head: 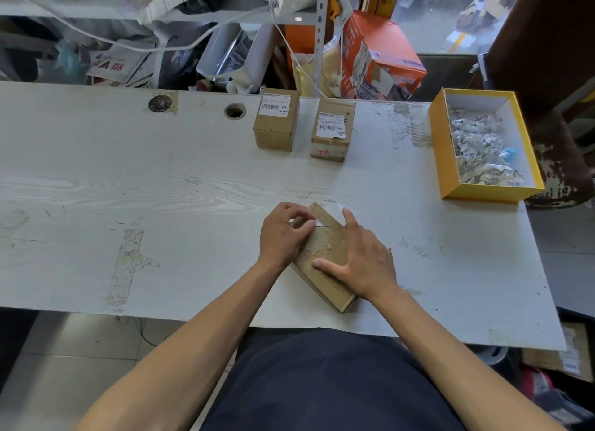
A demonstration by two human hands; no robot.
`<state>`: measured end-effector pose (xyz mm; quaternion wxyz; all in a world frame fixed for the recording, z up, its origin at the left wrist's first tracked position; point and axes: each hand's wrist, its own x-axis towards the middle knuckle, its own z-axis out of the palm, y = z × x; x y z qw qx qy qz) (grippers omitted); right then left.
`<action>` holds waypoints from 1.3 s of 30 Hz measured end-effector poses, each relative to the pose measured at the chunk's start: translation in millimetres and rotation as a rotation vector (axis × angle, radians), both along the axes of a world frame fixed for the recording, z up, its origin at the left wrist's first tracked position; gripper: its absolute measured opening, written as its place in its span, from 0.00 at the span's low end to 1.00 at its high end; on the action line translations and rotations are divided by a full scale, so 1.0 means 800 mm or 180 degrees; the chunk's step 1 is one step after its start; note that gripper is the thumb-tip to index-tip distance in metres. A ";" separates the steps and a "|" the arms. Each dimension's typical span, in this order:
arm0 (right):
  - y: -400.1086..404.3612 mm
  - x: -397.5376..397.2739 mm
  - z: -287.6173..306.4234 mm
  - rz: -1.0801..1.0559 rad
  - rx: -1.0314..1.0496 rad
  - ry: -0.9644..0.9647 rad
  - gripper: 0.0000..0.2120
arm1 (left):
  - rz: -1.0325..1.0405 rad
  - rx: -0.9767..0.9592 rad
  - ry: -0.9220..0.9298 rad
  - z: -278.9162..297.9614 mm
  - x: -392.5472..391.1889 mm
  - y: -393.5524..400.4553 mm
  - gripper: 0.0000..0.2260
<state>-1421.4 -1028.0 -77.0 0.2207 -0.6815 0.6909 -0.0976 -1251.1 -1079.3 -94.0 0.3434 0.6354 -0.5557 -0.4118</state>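
- Yellow box [483, 194]: the landmark, open-topped, at the right end of the white table [128, 179]; holds crumpled paper scraps [479, 153].
- Flat cardboard box [323, 260]: left of the yellow box and nearer the table's front edge. It lies flat and askew, one corner aimed at the far edge. Its long axis runs roughly far-to-near, the near end swung toward the yellow box's side.
- Left hand [283, 234]: fingertips pinch a white label scrap [318, 222] on the box's top.
- Right hand [363, 260]: fingers straight, spread wide, pressing the top.
- Two labelled cartons [276, 121]: left of the yellow box, farther back.
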 end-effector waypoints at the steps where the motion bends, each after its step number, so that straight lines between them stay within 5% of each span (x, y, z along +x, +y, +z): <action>1: 0.000 0.000 0.001 -0.0001 -0.0002 0.0000 0.54 | -0.0012 0.0020 -0.0015 0.000 0.000 0.001 0.02; 39: -0.005 -0.008 0.025 0.0324 0.0167 0.0110 0.54 | -0.0661 0.0104 -0.0491 0.006 0.004 -0.016 0.04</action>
